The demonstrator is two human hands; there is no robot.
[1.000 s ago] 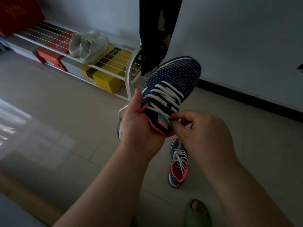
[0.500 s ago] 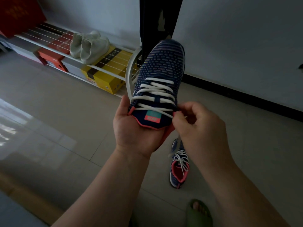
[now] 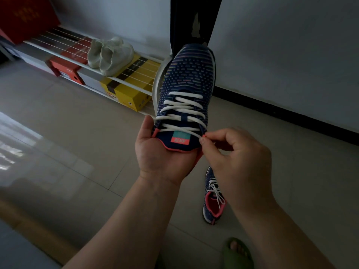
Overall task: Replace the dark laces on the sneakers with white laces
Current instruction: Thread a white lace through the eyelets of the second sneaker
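- Head view, item held: your left hand [image 3: 161, 152] cups the heel of a navy knit sneaker [image 3: 186, 98], palm up, fingers wrapped under and around the collar; the toe points away from you, toward the wall.
- Head view, lacing: a white lace [image 3: 182, 111] crosses the eyelets in several rows from the toe end up to the tongue label. No dark lace shows on this shoe.
- Head view, working hand: your right hand [image 3: 233, 152] pinches the lace end at the top right eyelet, thumb and forefinger closed on it, the other fingers curled.
- Step in hand, as a judgement: you are finishing the top eyelet of this shoe; the threading looks nearly complete.
- Next move, as a judgement: draw the end through and even the tension, keeping the heel steady in the left palm. Whether the two free ends match in length cannot be told.
- Head view, second item: the other sneaker [image 3: 213, 197] lies on the floor below your right wrist, already carrying white lacing, ends loose.
- Head view, surface: pale glossy floor tiles [image 3: 77, 142], with window glare at the left.
- Head view, room: a white wire shoe rack [image 3: 124, 74] along the wall holds a pale pair of shoes [image 3: 110, 55] above a yellow box [image 3: 126, 90] and a red box [image 3: 66, 68]; dark fabric [image 3: 194, 22] hangs behind the toe; a green slipper [image 3: 237, 253] on your foot shows at the bottom edge.
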